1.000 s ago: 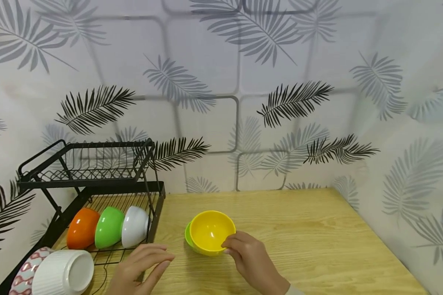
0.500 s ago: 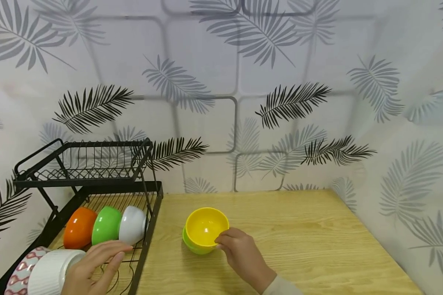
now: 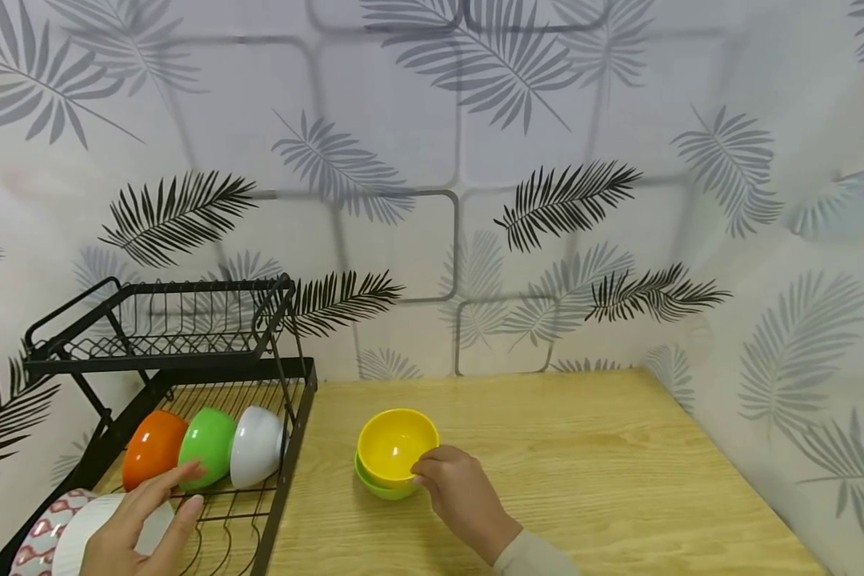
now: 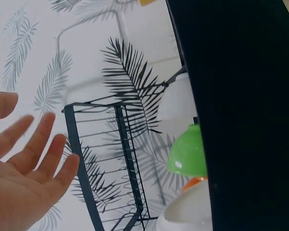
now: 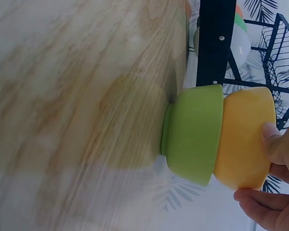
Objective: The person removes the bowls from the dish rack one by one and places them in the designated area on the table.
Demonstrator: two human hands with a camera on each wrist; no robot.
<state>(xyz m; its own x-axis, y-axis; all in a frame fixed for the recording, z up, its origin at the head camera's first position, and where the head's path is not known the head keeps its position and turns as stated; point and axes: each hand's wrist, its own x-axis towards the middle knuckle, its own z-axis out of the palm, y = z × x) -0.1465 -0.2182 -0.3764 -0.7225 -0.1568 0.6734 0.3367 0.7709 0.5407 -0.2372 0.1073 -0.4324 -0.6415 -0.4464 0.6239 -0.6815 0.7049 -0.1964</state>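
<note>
My right hand pinches the near right rim of a yellow bowl, thumb outside. That bowl sits partly inside a light green bowl, which stands on the wooden table in the right wrist view. My left hand is held over the lower left of the dish rack with fingers spread and nothing in them. It overlaps a white ribbed bowl in the head view. A pink-patterned bowl lies left of the ribbed one. In the left wrist view the left hand's fingers are apart from the bowls.
The black two-tier dish rack stands at the left of the table. On its lower tier an orange bowl, a green bowl and a white bowl lean in a row. A leaf-patterned wall covering closes off the back.
My left hand has moved left, from beside the rack to over the ribbed bowl. The yellow bowl has shifted slightly left and settled further over the green one, still held by my right hand.
</note>
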